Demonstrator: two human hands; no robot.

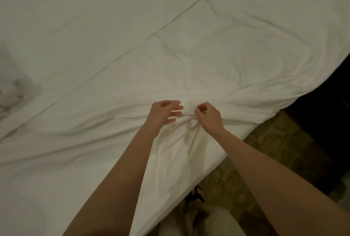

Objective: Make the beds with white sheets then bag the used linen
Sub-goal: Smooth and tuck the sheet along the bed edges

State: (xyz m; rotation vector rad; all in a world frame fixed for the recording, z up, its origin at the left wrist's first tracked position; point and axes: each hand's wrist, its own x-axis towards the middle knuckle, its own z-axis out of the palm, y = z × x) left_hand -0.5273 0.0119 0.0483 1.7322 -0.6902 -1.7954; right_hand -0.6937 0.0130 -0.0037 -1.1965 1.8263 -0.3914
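Note:
A white sheet [217,56] covers the bed and fills most of the head view, with a long seam running diagonally from upper right to lower left. Near the bed's front edge the cloth bunches into folds. My left hand [162,115] hovers over that bunch with fingers spread and relaxed, fingertips near the cloth. My right hand [209,115] is just to its right, fingers curled, pinching a fold of the sheet at the gathered spot. Both forearms reach in from the bottom of the view.
A crumpled white pillow or linen pile [13,92] lies at the left edge. Patterned carpet [274,150] runs along the bed's right side, dark beyond it. My foot in a black sandal [197,192] stands by the bed edge.

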